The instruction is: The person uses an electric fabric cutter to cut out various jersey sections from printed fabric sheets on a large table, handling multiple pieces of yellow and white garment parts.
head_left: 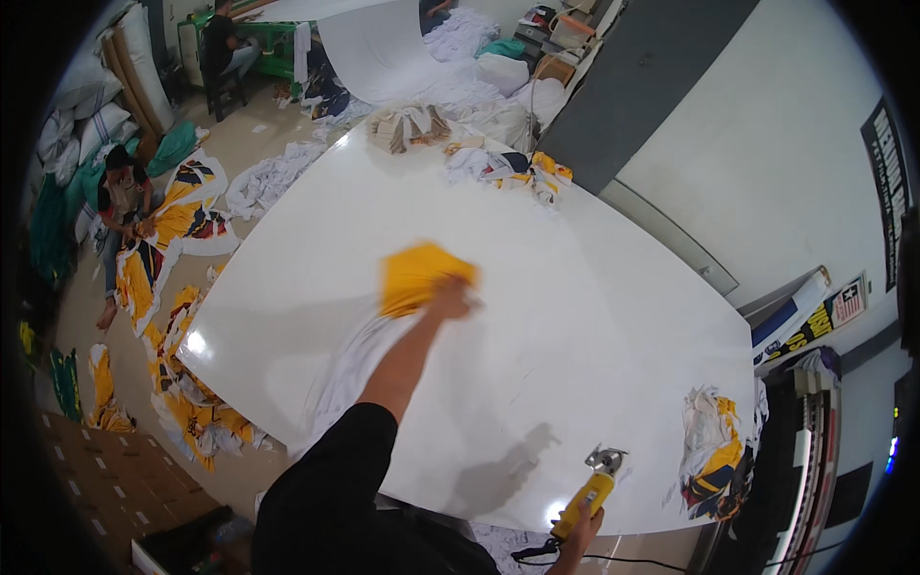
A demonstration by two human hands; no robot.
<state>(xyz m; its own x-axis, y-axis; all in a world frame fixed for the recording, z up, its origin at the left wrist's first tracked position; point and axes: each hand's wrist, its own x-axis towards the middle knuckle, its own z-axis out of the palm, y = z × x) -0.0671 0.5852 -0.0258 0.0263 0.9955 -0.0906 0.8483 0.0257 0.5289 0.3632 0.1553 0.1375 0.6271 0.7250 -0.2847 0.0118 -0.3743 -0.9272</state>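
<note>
Out over the middle of the white table (537,316), my left hand (454,297) is closed on a yellow fabric piece (412,273); both are blurred by motion. A length of white fabric (350,369) trails below it, partly hidden by my forearm. At the near right edge, my right hand (581,530) is wrapped round the yellow body of an electric rotary cloth cutter (594,489). Its metal blade head points away from me, over the tabletop.
Fabric scraps lie at the table's far edge (513,171) and right corner (711,455). A black cord (632,562) runs right from the cutter. On the floor at left, a seated person (125,196) handles printed yellow cloth (177,216). Cardboard boxes (115,484) stand at lower left.
</note>
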